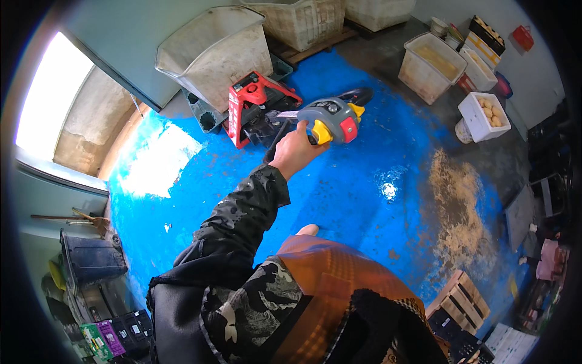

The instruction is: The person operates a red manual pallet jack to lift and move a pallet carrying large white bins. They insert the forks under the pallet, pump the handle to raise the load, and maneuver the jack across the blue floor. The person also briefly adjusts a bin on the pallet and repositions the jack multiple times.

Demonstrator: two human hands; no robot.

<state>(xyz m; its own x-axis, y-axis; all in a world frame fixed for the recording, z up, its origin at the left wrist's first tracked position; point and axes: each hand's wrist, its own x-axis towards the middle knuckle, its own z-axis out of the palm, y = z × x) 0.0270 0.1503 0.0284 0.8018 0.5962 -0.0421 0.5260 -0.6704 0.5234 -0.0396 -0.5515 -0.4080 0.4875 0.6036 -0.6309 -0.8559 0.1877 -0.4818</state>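
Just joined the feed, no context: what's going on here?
The person's left hand grips the grey-and-yellow control handle of a red pallet truck on the blue floor. The truck stands at a dark pallet carrying a large, grubby tub; whether its forks are under the pallet can't be seen.

Over here, the handle [326,113] is grey, with yellow levers [321,131] and a red button [348,128]; the truck [253,94] is bright red and black. The floor [339,194] is vivid blue, dark grey in patches. The sleeve [233,219] is black, the cloth [257,297] camouflaged grey, black and white, the apron [321,258] orange-brown. That tub [227,70] is off-white, stained brown.
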